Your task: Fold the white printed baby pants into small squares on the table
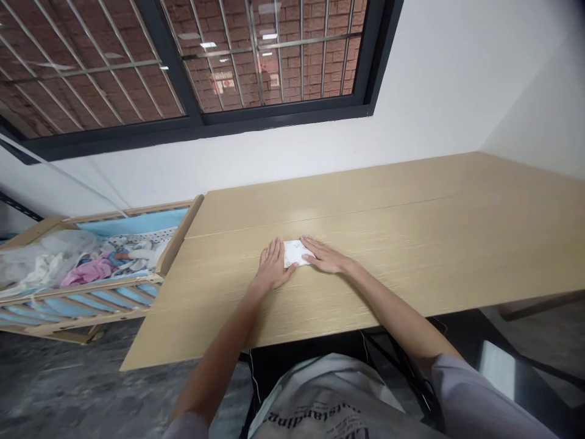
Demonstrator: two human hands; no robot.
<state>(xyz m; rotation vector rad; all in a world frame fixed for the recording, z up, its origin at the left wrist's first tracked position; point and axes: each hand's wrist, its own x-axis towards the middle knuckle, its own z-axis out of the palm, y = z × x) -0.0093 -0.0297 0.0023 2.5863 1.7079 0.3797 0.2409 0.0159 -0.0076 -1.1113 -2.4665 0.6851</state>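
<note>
A small white folded item (295, 253), perhaps cloth or tissue with faint marks, lies flat on the light wooden table (411, 238). My left hand (273, 265) rests palm down at its left edge, fingers stretched out and pointing away from me. On the other side, my right hand (325, 255) lies flat, its fingertips and thumb touching the item's right part. Neither hand is wrapped round it. Its outer edges are partly hidden under my fingers.
Left of the table stands a wooden crib (180, 235) with blue lining, holding clothes and a pink cloth (89, 270). Behind the table are a white wall and a barred window (283, 116). Dark furniture and cables show below the front edge.
</note>
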